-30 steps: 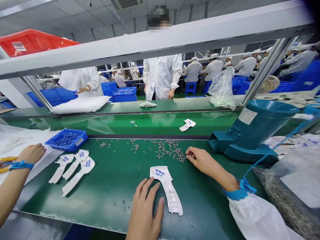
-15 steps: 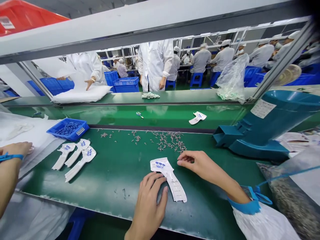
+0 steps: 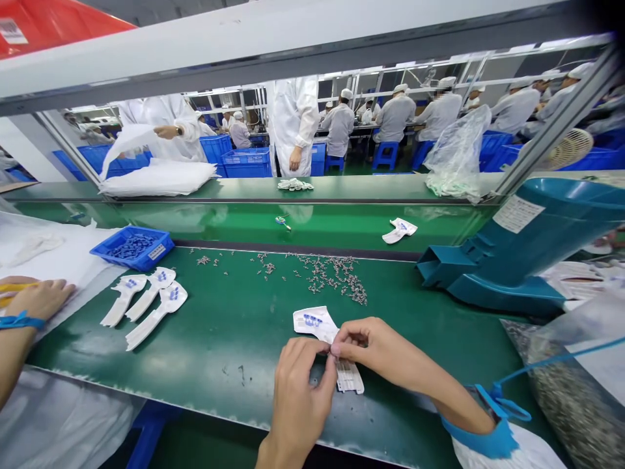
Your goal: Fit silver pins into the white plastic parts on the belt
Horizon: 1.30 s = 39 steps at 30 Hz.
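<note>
White plastic gleams under both hands: a curved piece (image 3: 317,321) lies on the green surface (image 3: 219,339), right in front of the person. As I judge it, the work on this one is partway along. Its wide end already carries a small cluster of blue parts, as do three white pieces (image 3: 168,299) off to the left. Whatever the fingers are doing at its middle looks unfinished, and plenty of tiny metal bits (image 3: 350,286) lie loose behind it. A blue tray (image 3: 152,260) on the left also has a good stock of blue parts (image 3: 129,246) in it.

The left hand (image 3: 300,384) is loosely curved, its thumb and forefinger drawn close together over the piece. The right hand (image 3: 371,345) meets it there, thumb and forefinger nearly closed in a pinch. Something small and dark shows between the fingertips, but from here I cannot tell what it is or which hand, if either, has hold of it.

The piece itself is broad at the far end, then narrows into a bent, handle-like stem with ribs across it. The hands cover its middle.
</note>
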Tool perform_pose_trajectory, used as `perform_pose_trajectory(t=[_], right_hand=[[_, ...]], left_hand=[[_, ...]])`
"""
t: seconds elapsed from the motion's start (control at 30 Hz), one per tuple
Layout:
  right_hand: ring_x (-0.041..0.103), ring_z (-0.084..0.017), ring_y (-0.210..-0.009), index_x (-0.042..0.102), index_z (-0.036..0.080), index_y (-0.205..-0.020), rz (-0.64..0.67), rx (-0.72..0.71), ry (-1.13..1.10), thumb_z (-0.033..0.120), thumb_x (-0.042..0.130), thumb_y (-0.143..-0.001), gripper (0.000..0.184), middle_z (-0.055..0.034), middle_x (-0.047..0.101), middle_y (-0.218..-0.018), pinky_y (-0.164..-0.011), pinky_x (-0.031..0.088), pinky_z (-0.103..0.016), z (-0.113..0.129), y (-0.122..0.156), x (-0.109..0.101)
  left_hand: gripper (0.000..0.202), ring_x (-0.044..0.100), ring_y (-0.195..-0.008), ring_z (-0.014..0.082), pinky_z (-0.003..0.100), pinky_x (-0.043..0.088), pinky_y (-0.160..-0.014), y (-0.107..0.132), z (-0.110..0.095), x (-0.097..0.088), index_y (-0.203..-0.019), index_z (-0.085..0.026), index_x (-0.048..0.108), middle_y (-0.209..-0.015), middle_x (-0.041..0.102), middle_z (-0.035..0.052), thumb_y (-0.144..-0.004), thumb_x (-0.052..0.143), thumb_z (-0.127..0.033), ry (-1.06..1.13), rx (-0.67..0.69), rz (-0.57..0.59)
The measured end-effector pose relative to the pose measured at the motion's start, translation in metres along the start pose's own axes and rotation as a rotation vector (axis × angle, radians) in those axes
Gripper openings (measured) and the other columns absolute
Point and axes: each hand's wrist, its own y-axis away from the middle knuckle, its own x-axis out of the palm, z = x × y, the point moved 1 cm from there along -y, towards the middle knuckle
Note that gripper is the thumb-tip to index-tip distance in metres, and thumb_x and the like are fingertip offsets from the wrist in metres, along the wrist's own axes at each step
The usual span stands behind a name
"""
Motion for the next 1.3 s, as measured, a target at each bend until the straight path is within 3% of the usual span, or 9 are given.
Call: perform_pose_trajectory(t=[0.1,0.3,0.5,0.6,0.7,0.8,1.0,1.3], right_hand=[[0.060,-0.016,-0.074,0.072,0.018,-0.088,-0.034,-0.004,-0.145,0.048,0.069,-0.083,0.030,-0.0024,0.070,-0.080,-0.067,0.046,-0.026,-0.004,-0.001,0.006],[0.056,-0.014,-0.071,0.070,0.017,-0.088,-0.023,0.054,-0.332,0.054,0.077,-0.075,0.039,-0.0014,0.065,-0.079,-0.068,0.045,-0.027,-0.008,-0.002,0.010],[0.050,-0.012,-0.066,0.066,0.017,-0.084,0.057,0.079,-0.462,0.055,0.077,-0.074,0.041,0.0009,0.060,-0.075,-0.066,0.042,-0.026,-0.007,-0.001,0.006],[0.053,-0.014,-0.070,0.064,0.018,-0.085,0.120,0.050,-0.223,0.054,0.068,-0.082,0.037,-0.0008,0.062,-0.077,-0.068,0.043,-0.028,-0.003,0.001,-0.001],[0.053,-0.017,-0.072,0.065,0.021,-0.088,0.095,0.034,0.240,0.045,0.055,-0.093,0.027,-0.0021,0.065,-0.082,-0.064,0.039,-0.027,0.002,0.003,-0.008],[0.056,-0.019,-0.076,0.065,0.022,-0.087,0.132,0.017,0.526,0.035,0.047,-0.097,0.024,-0.0036,0.067,-0.087,-0.064,0.038,-0.028,0.005,0.002,-0.009],[0.059,-0.021,-0.083,0.060,0.022,-0.085,0.155,0.020,0.748,0.021,0.045,-0.094,0.018,-0.0058,0.067,-0.091,-0.069,0.039,-0.029,0.011,-0.007,-0.003],[0.058,-0.019,-0.076,0.055,0.023,-0.082,0.184,0.037,0.812,0.017,0.050,-0.091,0.011,-0.0037,0.066,-0.087,-0.061,0.033,-0.026,0.014,-0.017,-0.002]], left_hand=[[0.009,0.060,-0.080,0.0181,0.030,0.047,-0.072,0.000,-0.002,0.003,-0.089,-0.021,0.061,-0.085,0.066,0.0022,-0.092,0.055,-0.014,-0.034,0.006,-0.098],[0.009,0.060,-0.077,0.0176,0.030,0.046,-0.070,-0.001,-0.007,0.006,-0.088,-0.020,0.060,-0.081,0.065,0.0027,-0.091,0.055,-0.013,-0.069,0.034,-0.205],[0.009,0.062,-0.080,0.0172,0.030,0.049,-0.074,-0.001,-0.010,0.003,-0.091,-0.020,0.061,-0.084,0.067,0.0029,-0.093,0.055,-0.014,-0.037,0.072,-0.193],[0.017,0.062,-0.106,0.0241,0.038,0.049,-0.090,0.002,-0.005,0.004,-0.110,-0.021,0.061,-0.108,0.069,0.0073,-0.093,0.057,-0.019,-0.117,0.037,-0.074],[0.047,0.042,-0.137,0.0338,0.051,0.042,-0.105,0.008,0.003,0.007,-0.135,-0.018,0.050,-0.141,0.055,0.0126,-0.091,0.062,-0.033,-0.262,-0.003,0.103],[0.059,0.032,-0.144,0.0356,0.054,0.038,-0.109,0.011,0.008,0.011,-0.141,-0.017,0.045,-0.153,0.043,0.0129,-0.090,0.064,-0.042,-0.319,-0.029,0.221],[0.060,0.033,-0.144,0.0357,0.054,0.039,-0.108,0.012,0.010,0.014,-0.141,-0.018,0.046,-0.153,0.043,0.0127,-0.089,0.065,-0.042,-0.324,-0.040,0.240],[0.061,0.034,-0.143,0.0359,0.054,0.039,-0.108,0.011,0.009,0.013,-0.140,-0.018,0.047,-0.152,0.044,0.0126,-0.087,0.067,-0.040,-0.318,-0.040,0.235]])
